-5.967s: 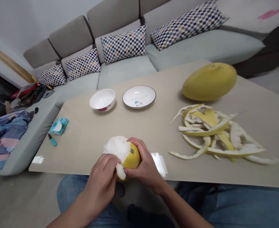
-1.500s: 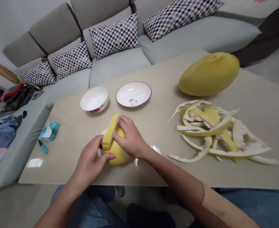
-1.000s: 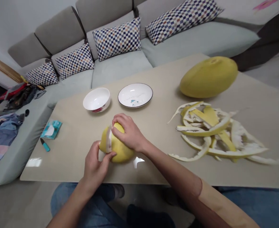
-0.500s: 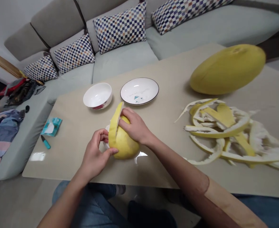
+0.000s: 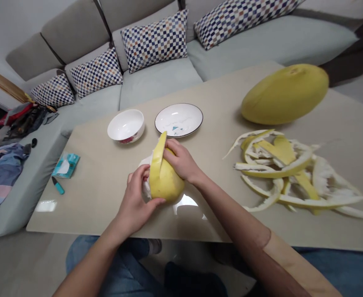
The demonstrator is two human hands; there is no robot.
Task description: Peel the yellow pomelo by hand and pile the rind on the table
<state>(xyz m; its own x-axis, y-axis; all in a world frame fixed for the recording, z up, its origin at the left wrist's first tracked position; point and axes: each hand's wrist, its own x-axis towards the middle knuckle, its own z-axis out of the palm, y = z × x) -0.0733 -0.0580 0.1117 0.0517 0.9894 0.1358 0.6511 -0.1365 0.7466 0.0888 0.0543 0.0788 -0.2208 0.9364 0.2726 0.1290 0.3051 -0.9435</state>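
Left hand (image 5: 138,198) cups pomelo (image 5: 169,183) from left, thumb at its front; right hand (image 5: 183,161) grips its far right, fingers bent.

The held pomelo (image 5: 170,181) is yellow and white — the cushions (image 5: 156,40) chequered.

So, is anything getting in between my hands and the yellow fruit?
Nothing visible does: the left hand and right hand both touch the yellow fruit directly. A partly raised strip of peel stands between their upper fingers, and the peel pile lies apart to the right.
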